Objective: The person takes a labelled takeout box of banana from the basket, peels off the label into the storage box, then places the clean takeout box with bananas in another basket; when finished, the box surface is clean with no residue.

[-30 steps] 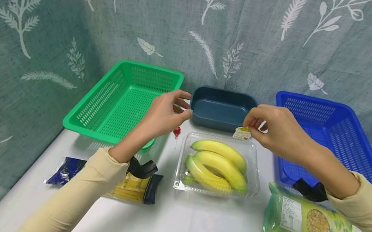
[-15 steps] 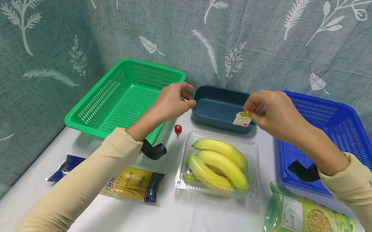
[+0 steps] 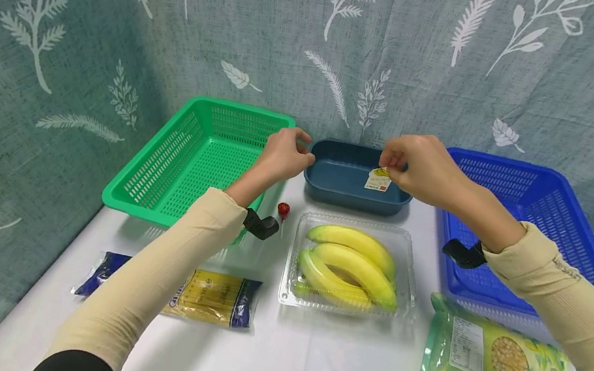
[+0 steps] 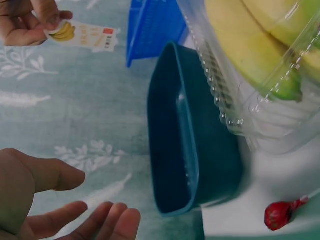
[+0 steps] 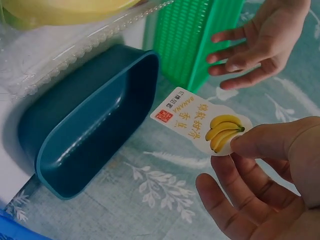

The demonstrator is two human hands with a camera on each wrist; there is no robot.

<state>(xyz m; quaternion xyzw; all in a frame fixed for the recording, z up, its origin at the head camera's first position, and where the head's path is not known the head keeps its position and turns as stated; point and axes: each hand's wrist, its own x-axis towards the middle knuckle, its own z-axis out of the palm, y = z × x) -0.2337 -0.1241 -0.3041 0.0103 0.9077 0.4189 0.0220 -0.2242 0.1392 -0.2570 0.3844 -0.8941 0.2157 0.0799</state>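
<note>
My right hand (image 3: 418, 166) pinches a white banana label (image 5: 192, 122) by its printed-banana end, between thumb and fingers. The label hangs above the dark blue bin (image 3: 339, 196), tilted. Near the bin's left end is my left hand (image 3: 282, 154), its fingers relaxed and apart with nothing between them, as the left wrist view (image 4: 65, 200) also bears out. In front of the bin sits a clear plastic clamshell box (image 3: 287, 290) with several yellow-green bananas (image 3: 348, 267) inside.
A green basket (image 3: 118, 200) stands at the left and a blue basket (image 3: 460, 277) at the right. A red lollipop (image 3: 283, 210) lies left of the clamshell. Nearer are a spaghetti packet (image 3: 214, 297) and a green bag (image 3: 510, 366). A patterned cloth (image 3: 277, 29) hangs behind.
My right hand has lifted the label from in front of the bin and carried it up and leftward over it. My left hand has shifted slightly up and right, staying relaxed.
</note>
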